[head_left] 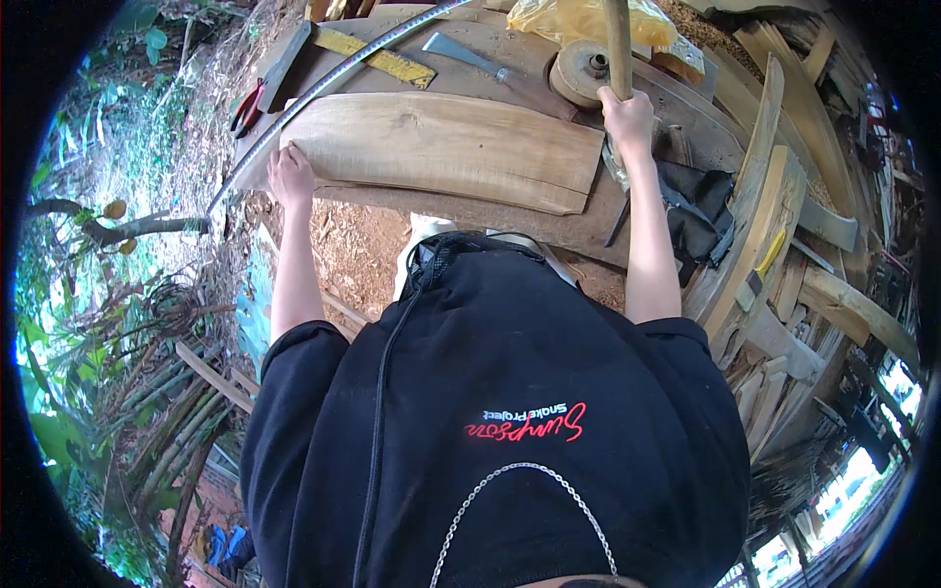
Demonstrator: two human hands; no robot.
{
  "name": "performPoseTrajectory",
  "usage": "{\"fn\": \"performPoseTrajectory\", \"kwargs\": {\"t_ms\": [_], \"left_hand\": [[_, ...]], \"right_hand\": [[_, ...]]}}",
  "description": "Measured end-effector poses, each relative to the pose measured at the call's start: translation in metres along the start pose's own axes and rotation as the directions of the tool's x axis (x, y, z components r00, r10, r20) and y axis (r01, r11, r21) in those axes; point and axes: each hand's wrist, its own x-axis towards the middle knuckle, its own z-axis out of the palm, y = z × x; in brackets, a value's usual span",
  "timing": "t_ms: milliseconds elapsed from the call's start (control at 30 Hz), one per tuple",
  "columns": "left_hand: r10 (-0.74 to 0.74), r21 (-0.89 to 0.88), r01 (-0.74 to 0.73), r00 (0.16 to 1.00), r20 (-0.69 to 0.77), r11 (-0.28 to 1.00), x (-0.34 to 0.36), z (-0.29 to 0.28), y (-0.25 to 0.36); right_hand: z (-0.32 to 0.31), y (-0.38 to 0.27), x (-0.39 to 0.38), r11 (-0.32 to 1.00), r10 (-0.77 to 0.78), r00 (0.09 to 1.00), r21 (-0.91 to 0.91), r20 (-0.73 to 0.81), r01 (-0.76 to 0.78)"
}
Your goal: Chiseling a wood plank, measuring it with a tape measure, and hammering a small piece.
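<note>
A broad, slightly curved wooden board (441, 147) lies across the worktable, with a crack near its lower right edge. My left hand (291, 176) is closed at the board's left end, fingers curled over its edge. Close by those fingers runs a long, thin, dark strip with a toothed-looking edge (338, 73), bending up past the top of the view. My right hand (628, 120) is wrapped round a wooden pole (619, 44) beyond the board's right end. Under that hand, a shiny piece is partly hidden, and its kind is unclear.
A chisel (466, 55), a yellow ruler (377, 57) and red-handled pliers (248, 110) lie behind the board. A round wooden piece (578, 74) stands beside a yellow plastic bag (569, 20). Curved timber offcuts (760, 216) crowd the right; plants (88, 392) fill the left.
</note>
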Motion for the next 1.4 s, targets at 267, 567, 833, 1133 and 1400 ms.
{"fn": "performPoseTrajectory", "kwargs": {"t_ms": [267, 567, 833, 1133, 1400], "left_hand": [[0.081, 0.028, -0.078, 0.993, -0.09, 0.997, -0.008, 0.004, 0.004], [0.042, 0.053, -0.038, 0.996, -0.082, 0.998, -0.011, 0.013, 0.0], [0.007, 0.012, -0.005, 0.995, -0.097, 1.0, -0.012, 0.012, 0.001], [0.494, -0.828, -0.02, 0.81, 0.315, 0.561, 0.011, -0.057, 0.081], [0.736, -0.603, -0.457, 0.199, 0.647, 0.654, -0.04, -0.098, 0.138]], "right_hand": [[0.022, -0.002, 0.002, 0.977, -0.028, 0.996, -0.21, 0.089, 0.046], [0.029, -0.031, -0.013, 0.891, -0.007, 0.978, -0.443, 0.208, 0.1], [0.031, -0.052, -0.046, 0.724, 0.054, 0.829, -0.593, 0.557, 0.352], [0.054, -0.104, -0.117, 0.823, 0.092, 0.699, -0.45, 0.709, 0.347], [0.069, -0.144, -0.14, 0.689, -0.095, 0.668, -0.435, 0.738, 0.579]]}}
